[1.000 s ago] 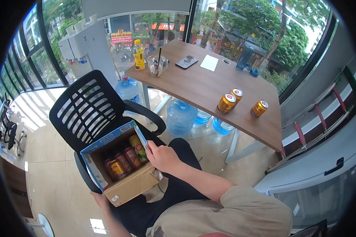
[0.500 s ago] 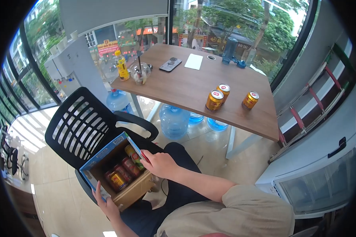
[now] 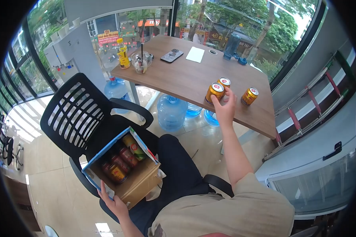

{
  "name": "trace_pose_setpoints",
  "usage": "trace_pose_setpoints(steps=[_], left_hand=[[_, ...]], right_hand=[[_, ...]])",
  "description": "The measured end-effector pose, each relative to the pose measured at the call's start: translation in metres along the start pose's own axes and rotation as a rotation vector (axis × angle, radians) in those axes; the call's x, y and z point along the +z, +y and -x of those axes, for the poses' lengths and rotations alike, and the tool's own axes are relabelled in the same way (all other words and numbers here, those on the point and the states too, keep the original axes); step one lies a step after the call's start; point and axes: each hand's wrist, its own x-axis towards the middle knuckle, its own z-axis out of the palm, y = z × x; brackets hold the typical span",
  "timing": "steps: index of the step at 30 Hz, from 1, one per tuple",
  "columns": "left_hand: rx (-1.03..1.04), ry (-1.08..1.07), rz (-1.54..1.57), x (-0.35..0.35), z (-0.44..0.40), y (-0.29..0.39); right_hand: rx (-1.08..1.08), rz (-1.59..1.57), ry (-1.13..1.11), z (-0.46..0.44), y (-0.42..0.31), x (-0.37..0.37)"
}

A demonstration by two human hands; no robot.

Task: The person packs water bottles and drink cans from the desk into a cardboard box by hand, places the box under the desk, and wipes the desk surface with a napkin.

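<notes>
A cardboard box (image 3: 140, 182) with blue edges sits tilted on the lap, its top open. Inside lie several drink cans, among them a gold can (image 3: 117, 173), a dark red can (image 3: 128, 156) and a yellow-green can (image 3: 133, 147). My left hand (image 3: 116, 205) grips the box's near left side, fingers along the blue flap. At the table's front edge, my right hand (image 3: 226, 107) has its thumb and fingers around a gold drink can (image 3: 212, 94), which stands upright. Just behind it is a second gold can (image 3: 224, 82), partly hidden; a third gold can (image 3: 249, 96) stands to the right.
The brown table (image 3: 178, 79) also bears a yellow bottle (image 3: 123, 54), a plastic cup (image 3: 141, 64), a phone (image 3: 172, 55), white paper (image 3: 195, 55) and a blue bottle (image 3: 231, 46). Large water bottles (image 3: 172, 113) stand underneath. A black chair (image 3: 75, 118) is left, a ladder (image 3: 312, 98) right.
My right hand has left the box's far right edge and moved up and right to the front gold can on the table. The box has shifted slightly; my left hand stays on it.
</notes>
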Motion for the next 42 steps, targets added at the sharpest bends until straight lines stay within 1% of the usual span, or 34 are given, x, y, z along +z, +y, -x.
trace_pose_setpoints(steps=[1,4,6,7,8,11,12,13,14,15,17,19,20,22,23,24,25,26,27,28,29,31,32,34,35,37,39,41,42], left_hand=[[-0.01,0.009,-0.007,0.0,-0.006,0.002],[0.05,-0.042,0.072,-0.003,-0.023,0.004],[0.042,-0.066,0.085,-0.009,-0.03,0.006],[0.02,-0.084,0.111,-0.01,-0.031,0.012],[-0.005,-0.088,0.092,-0.009,-0.031,0.011],[-0.046,-0.061,0.095,-0.007,-0.028,0.01],[-0.04,-0.056,0.071,-0.006,-0.026,0.007],[-0.03,-0.051,0.053,-0.005,-0.027,0.003],[-0.061,-0.076,0.138,-0.006,-0.028,0.006],[-0.072,-0.063,0.112,-0.005,-0.026,0.005],[-0.043,-0.053,0.087,-0.003,-0.023,0.004],[-0.047,-0.055,0.066,-0.002,-0.02,0.003],[-0.041,-0.06,0.057,-0.001,-0.02,0.003],[-0.046,-0.069,0.114,0.002,-0.019,0.005],[-0.061,-0.057,0.17,0.004,-0.017,0.007],[-0.004,-0.047,0.084,0.006,-0.015,0.004],[0.007,-0.062,0.091,0.008,-0.011,0.002],[0.002,-0.056,0.069,0.01,-0.008,0.001],[-0.007,-0.044,0.044,0.01,-0.006,0.001],[-0.011,-0.044,0.048,0.01,-0.005,0.003],[-0.008,-0.044,0.046,0.009,-0.005,0.003],[0.028,-0.072,0.066,0.006,-0.006,0.001],[0.032,-0.069,0.059,0.007,-0.008,0.001],[-0.006,-0.019,0.18,0.012,-0.01,0.003],[-0.008,-0.023,0.177,0.012,-0.009,0.002],[0.005,0.048,0.141,0.017,-0.012,0.001],[0.035,0.038,0.157,0.018,-0.016,-0.003],[0.063,0.03,0.175,0.024,-0.014,-0.003],[0.04,0.031,0.148,0.027,-0.009,-0.001]], right_hand=[[-0.003,-0.006,-0.013,-0.003,0.002,0.004],[-0.165,0.079,0.016,0.001,0.02,0.028],[-0.192,0.083,0.07,-0.003,0.025,0.039],[-0.145,-0.005,0.059,-0.003,0.023,0.04],[-0.146,-0.061,0.066,-0.007,0.028,0.047],[-0.059,-0.1,0.056,-0.01,0.046,0.058],[-0.079,-0.159,0.07,-0.008,0.055,0.059],[-0.054,-0.093,0.069,0.002,0.035,0.049],[-0.064,-0.111,0.08,0.01,0.024,0.045],[-0.069,-0.126,0.055,0.022,0.005,0.04],[0.027,-0.605,-0.088,0.058,-0.047,0.027],[0.111,-0.689,-0.402,0.096,-0.1,0.01],[0.119,-0.747,-0.597,0.114,-0.121,0.009],[0.14,-0.815,-0.954,0.149,-0.16,0.016],[0.195,-0.857,-1.103,0.169,-0.168,0.031],[0.035,-0.786,-1.196,0.185,-0.17,0.049],[-0.038,-0.671,-1.292,0.196,-0.18,0.064],[-0.03,-0.634,-1.342,0.207,-0.189,0.077],[-0.044,-0.576,-1.421,0.22,-0.182,0.103],[-0.084,-0.405,-1.497,0.228,-0.182,0.124],[-0.083,-0.408,-1.495,0.234,-0.178,0.143],[-0.265,-0.067,-1.589,0.244,-0.175,0.17],[-0.268,-0.077,-1.587,0.246,-0.179,0.173],[-0.347,0.066,-1.615,0.251,-0.185,0.177],[-0.341,0.064,-1.617,0.254,-0.185,0.178],[-0.356,0.116,-1.606,0.254,-0.184,0.181],[-0.344,0.108,-1.603,0.253,-0.181,0.176],[-0.335,0.101,-1.602,0.245,-0.176,0.158],[-0.334,0.104,-1.651,0.234,-0.179,0.136]])
